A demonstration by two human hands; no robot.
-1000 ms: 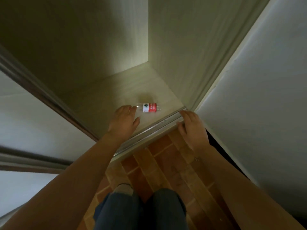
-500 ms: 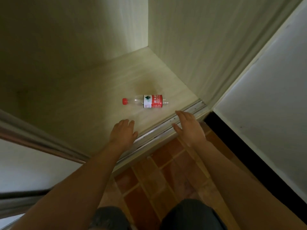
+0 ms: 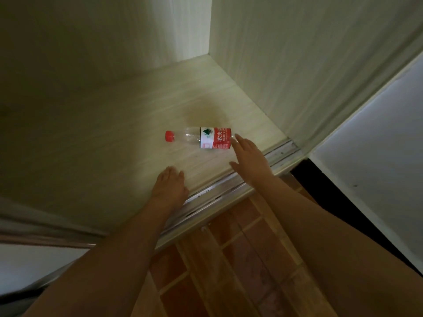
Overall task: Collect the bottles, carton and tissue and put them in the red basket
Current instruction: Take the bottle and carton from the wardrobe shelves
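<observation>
Clear plastic bottle, red cap and label [image 3: 201, 137], lies sideways at right hand [image 3: 250, 157] spread fingertips [image 3: 238, 138]; left hand [image 3: 170, 185] flat, empty, nearer camera.

bottle [image 3: 201, 137] on wardrobe floor [image 3: 114, 145], hands nearer

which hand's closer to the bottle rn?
Right. The right hand has fingertips at the bottle's base end; the left hand rests flat on the cabinet floor, nearer the camera.
</observation>
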